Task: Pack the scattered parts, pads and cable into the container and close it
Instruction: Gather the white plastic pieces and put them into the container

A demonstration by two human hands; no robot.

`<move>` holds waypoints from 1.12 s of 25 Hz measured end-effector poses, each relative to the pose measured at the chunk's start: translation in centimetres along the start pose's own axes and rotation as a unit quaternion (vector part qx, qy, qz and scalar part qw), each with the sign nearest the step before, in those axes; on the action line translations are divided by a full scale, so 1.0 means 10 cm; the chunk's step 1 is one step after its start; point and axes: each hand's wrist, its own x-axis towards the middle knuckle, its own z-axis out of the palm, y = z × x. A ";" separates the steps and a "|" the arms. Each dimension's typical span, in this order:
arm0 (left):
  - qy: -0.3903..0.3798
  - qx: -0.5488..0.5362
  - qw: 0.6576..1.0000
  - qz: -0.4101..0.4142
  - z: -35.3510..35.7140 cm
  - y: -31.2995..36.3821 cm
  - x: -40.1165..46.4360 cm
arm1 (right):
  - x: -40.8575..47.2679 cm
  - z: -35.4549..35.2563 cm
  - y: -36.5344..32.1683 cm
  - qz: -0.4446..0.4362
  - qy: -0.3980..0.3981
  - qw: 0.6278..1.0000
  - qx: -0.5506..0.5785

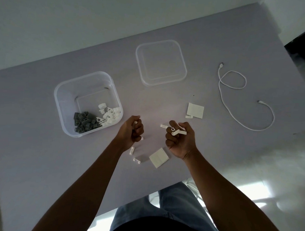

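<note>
Head view: your left hand point(133, 131) is fisted on small white plastic clips; your right hand point(179, 138) clutches more. Clear square plastic container point(62, 101) sits beyond-left of your left hand, white cable point(234, 118) beyond-right of your right.

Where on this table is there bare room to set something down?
Free: the strip between container and lid, and the table left of the left hand. Crowded: around both hands, with clips and pads; the cable fills the right side.
</note>
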 end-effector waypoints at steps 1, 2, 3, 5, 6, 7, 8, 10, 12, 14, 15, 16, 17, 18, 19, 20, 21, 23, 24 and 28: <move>0.008 0.021 1.000 -0.001 -0.01 0.00 0.00 | 0.00 -0.02 0.00 0.008 -0.015 1.000 0.011; 0.013 0.035 0.999 0.000 -0.01 -0.01 0.00 | 0.00 -0.04 0.00 0.017 -0.033 0.999 0.030; 0.016 0.040 0.999 0.001 -0.02 -0.02 0.01 | 0.00 -0.06 0.00 0.024 -0.052 0.997 0.051; 0.022 0.037 0.999 0.002 -0.05 -0.05 0.02 | 0.00 -0.08 -0.01 0.025 -0.068 0.995 0.071; 0.026 0.038 0.999 0.002 -0.06 -0.06 0.03 | 0.01 -0.09 -0.02 0.028 -0.068 0.994 0.076; 0.031 0.045 0.998 0.002 -0.06 -0.07 0.04 | 0.02 -0.10 -0.03 0.034 -0.069 0.994 0.081; 0.036 0.057 0.998 0.001 -0.06 -0.08 0.05 | 0.05 -0.12 -0.02 0.042 -0.072 0.993 0.088; 0.051 0.091 0.995 -0.005 -0.04 -0.09 0.06 | 0.08 -0.18 -0.02 0.052 -0.073 0.991 0.099; 0.066 0.137 0.988 -0.010 0.01 -0.09 0.08 | 0.09 -0.23 -0.02 0.046 -0.066 0.993 0.090; 0.067 0.185 0.981 0.001 0.08 -0.10 0.13 | 0.02 -0.25 -0.07 0.025 -0.007 0.999 0.032; 0.067 0.211 0.975 0.012 0.13 -0.11 0.17 | -0.02 -0.25 -0.10 0.008 0.035 0.999 -0.001; 0.071 0.242 0.967 0.027 0.18 -0.12 0.23 | -0.05 -0.26 -0.14 -0.013 0.074 0.997 -0.031; 0.079 0.285 0.954 0.050 0.23 -0.14 0.28 | -0.07 -0.25 -0.18 -0.038 0.117 0.990 -0.062; 0.088 0.344 0.931 0.089 0.28 -0.15 0.35 | -0.08 -0.26 -0.22 -0.068 0.166 0.978 -0.102; 0.096 0.415 0.894 0.138 0.33 -0.18 0.42 | -0.07 -0.30 -0.28 -0.100 0.234 0.954 -0.158; 0.101 0.488 0.848 0.179 0.38 -0.21 0.47 | -0.05 -0.36 -0.34 -0.133 0.307 0.915 -0.225; 0.103 0.552 0.802 0.202 0.43 -0.25 0.52 | -0.04 -0.43 -0.40 -0.168 0.373 0.862 -0.301; 0.093 0.632 0.740 0.211 0.51 -0.34 0.61 | 0.01 -0.56 -0.53 -0.235 0.446 0.729 -0.463; 0.088 0.654 0.720 0.216 0.54 -0.36 0.65 | 0.04 -0.61 -0.59 -0.258 0.448 0.672 -0.530; 0.088 0.679 0.691 0.231 0.54 -0.43 0.78 | 0.07 -0.68 -0.72 -0.257 0.376 0.551 -0.699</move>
